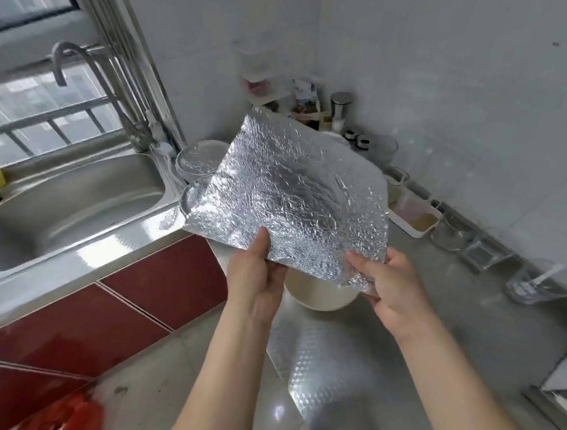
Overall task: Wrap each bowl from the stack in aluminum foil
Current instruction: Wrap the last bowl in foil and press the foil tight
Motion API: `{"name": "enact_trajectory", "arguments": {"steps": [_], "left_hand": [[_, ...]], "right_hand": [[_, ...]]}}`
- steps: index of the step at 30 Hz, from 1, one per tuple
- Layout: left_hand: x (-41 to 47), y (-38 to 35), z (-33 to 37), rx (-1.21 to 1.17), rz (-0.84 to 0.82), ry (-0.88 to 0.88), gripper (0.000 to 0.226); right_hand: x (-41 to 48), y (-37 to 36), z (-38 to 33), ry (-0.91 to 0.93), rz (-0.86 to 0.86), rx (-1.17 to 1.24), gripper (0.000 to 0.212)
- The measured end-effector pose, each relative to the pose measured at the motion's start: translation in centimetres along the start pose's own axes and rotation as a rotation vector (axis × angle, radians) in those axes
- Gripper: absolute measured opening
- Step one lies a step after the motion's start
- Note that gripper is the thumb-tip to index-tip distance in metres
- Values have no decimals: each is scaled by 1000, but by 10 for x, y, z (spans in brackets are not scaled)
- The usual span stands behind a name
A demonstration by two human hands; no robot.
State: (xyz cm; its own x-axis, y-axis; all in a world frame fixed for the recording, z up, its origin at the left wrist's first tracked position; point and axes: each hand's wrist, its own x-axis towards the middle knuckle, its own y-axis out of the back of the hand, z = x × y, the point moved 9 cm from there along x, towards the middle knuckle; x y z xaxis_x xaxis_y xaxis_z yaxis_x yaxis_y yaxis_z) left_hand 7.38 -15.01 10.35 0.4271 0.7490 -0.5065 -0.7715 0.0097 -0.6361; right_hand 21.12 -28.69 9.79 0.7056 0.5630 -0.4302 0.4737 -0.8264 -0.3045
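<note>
Here, the left hand [256, 281] and right hand [392, 285] each pinched the near edge of the foil sheet [284, 195], held above the white bowl [318, 294] at the sheet's 6 o'clock. Centring it over the rim before lowering seemed likeliest to leave an even overhang for folding.

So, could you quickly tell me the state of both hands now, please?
Left hand pinches the foil sheet at its near edge.
Right hand pinches the same sheet's near corner.
</note>
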Motion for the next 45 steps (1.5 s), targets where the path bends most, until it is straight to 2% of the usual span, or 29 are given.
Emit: {"name": "enact_trajectory", "arguments": {"steps": [3, 9, 11, 13, 14, 15, 16, 18, 19, 22, 24, 26, 28, 29, 31, 32, 35, 39, 42, 45], "left_hand": [[13, 17, 1, 213, 63, 11, 11], [39, 37, 5, 326, 98, -19, 8], [47, 43, -1, 347, 134, -7, 20], [52, 46, -11, 389, 158, 8, 22], [52, 46, -16, 412, 167, 9, 20], [53, 45, -21, 430, 174, 10, 17], [53, 44, -25, 441, 184, 4, 15], [53, 41, -32, 425, 204, -9, 18], [53, 38, -35, 409, 202, -9, 18], [48, 29, -40, 389, 162, 10, 14], [46, 31, -36, 354, 129, 31, 11], [44, 50, -34, 406, 190, 23, 21], [45, 77, -34, 724, 294, -56, 29], [44, 85, -41, 954, 296, -69, 37], [45, 94, -70, 1317, 199, 3, 60], [45, 98, -81, 1381, 163, 32, 63], [43, 89, -86, 1346, 123, -13, 45], [30, 86, -88, 1236, 133, 13, 30], [13, 96, -104, 1205, 113, 80, 33], [-11, 108, -114, 1075, 79, 159, 34]], "right_hand": [[5, 25, -15, 62, 61, -85, 24], [27, 70, -14, 51, 168, -296, 24], [32, 88, -12, 48, 241, -453, 49], [33, 101, -21, 149, 372, -913, 89], [29, 94, -29, 264, 403, -1146, 101], [25, 76, -31, 401, 365, -1339, 105], [20, 50, -25, 521, 257, -1494, 104], [14, 4, 5, 647, 3, -1708, 94], [11, -11, 17, 706, -63, -1746, 83], [11, -18, 25, 873, -61, -1611, 34], [14, -8, 19, 850, -11, -1536, 34], [19, 5, 6, 749, 103, -1517, 33], [28, 22, -3, 628, 185, -1454, 33], [30, 31, -8, 599, 209, -1388, 32], [32, 47, -19, 546, 269, -1214, 27], [32, 53, -25, 532, 295, -1141, 27], [26, 65, -44, 538, 357, -1028, 39], [10, 44, -55, 739, 274, -1182, 26], [-19, 15, -52, 1042, 232, -1346, 33], [-44, -7, -32, 1328, 139, -1438, 24]]}}
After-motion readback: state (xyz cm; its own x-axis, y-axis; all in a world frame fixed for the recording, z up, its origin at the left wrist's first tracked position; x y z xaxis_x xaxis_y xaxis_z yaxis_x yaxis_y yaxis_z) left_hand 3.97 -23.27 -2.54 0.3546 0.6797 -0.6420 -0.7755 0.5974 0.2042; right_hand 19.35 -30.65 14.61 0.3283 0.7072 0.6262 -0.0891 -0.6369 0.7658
